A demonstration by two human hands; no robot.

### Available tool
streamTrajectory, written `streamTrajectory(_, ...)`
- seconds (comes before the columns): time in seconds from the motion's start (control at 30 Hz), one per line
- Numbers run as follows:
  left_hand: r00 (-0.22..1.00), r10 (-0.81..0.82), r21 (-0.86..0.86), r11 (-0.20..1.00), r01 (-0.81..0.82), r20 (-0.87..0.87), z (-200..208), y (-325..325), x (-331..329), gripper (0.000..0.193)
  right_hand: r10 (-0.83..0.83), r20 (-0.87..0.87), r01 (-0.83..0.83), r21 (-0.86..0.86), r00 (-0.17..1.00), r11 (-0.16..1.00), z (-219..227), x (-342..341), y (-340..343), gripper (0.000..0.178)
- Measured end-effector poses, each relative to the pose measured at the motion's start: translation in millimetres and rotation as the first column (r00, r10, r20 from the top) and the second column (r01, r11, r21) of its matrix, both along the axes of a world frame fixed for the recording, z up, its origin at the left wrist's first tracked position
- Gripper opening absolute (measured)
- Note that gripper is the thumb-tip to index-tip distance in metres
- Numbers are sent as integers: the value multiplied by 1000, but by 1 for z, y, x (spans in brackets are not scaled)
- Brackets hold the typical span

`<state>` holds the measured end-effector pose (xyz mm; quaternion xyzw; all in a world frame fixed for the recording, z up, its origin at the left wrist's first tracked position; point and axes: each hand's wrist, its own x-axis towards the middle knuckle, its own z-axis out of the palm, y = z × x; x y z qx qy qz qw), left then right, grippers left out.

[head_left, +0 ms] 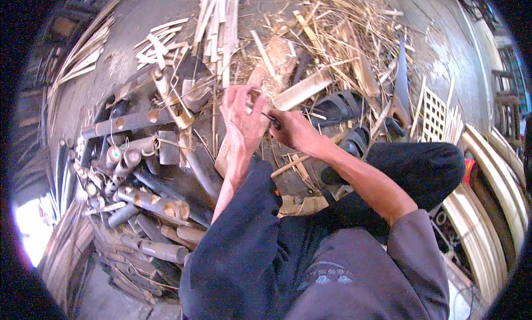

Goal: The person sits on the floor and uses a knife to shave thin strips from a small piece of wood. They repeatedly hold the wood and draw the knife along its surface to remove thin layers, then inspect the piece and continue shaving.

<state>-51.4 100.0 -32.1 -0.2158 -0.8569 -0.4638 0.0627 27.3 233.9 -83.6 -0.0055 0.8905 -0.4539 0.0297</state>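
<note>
My left hand (239,112) is closed, thumb and fingers curled round a small brownish bamboo piece (254,98), mostly hidden by the fingers. Beside it my right hand (291,130) grips a slim dark tool (269,118) whose tip points at the left hand; its kind is too small to tell. Both hands are close together above a pale wooden board (280,56) strewn with shavings. Just beyond the right hand lies a split bamboo length (303,90).
Cut bamboo tubes (158,204) heap up on the left. Pale strips (217,29) and tangled shavings (346,20) cover the far floor. Black sandals (339,106), a handsaw (403,76) and a bamboo lattice (433,116) lie at the right, near long split bamboo (479,231).
</note>
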Motion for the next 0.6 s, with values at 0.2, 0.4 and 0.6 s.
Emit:
streamTrajectory(0.2, 998, 13, -74, 997, -8, 65, 5, 4, 2, 23, -18, 376, 46, -66, 926, 997, -23, 2, -6, 17)
streamTrajectory(0.4, 990, 63, 89, 993, -75, 126, -4, 8, -3, 21, -29, 84, 15, 161, 996, 987, -19, 2, -8, 21)
streamTrajectory(0.6, 993, 53, 78, 995, -62, 106, -9, 8, 9, 19, 92, 186, -120, 144, 978, 982, -46, 17, 0, 19)
